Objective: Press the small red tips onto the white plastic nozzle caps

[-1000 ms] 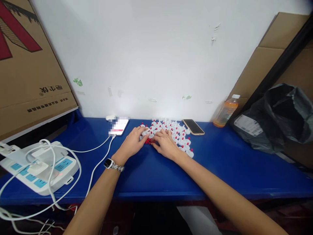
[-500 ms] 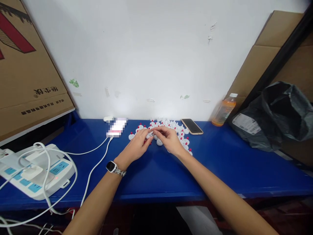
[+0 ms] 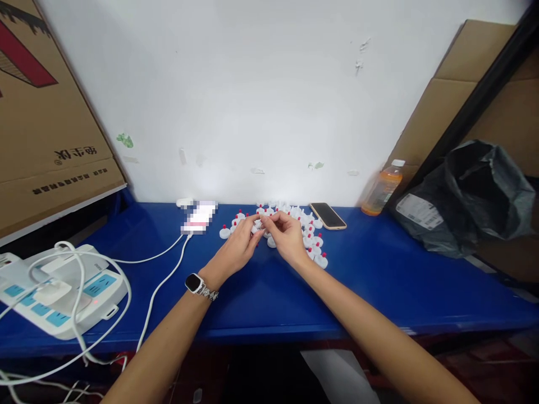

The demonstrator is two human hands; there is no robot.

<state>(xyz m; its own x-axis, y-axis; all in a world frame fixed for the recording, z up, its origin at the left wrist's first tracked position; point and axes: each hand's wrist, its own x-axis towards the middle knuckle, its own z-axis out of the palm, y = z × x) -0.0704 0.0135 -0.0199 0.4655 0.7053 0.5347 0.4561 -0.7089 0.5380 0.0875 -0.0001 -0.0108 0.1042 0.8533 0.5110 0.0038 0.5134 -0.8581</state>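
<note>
1. Hands: 2, left hand (image 3: 236,251) and right hand (image 3: 288,238), meeting at frame centre.
2. White caps with red tips (image 3: 314,247): a cluster, centre of the worktop (image 3: 379,280); too many and too small for an exact count.
3. Phones: 2, one (image 3: 197,217) left of the cluster, one (image 3: 328,215) right.
4. Bottle (image 3: 381,191): 1, right of centre.
5. Power strip (image 3: 63,292): 1, lower left.
6. Black bag (image 3: 467,196): 1, right.
7. Wristwatch (image 3: 194,283): 1.
</note>
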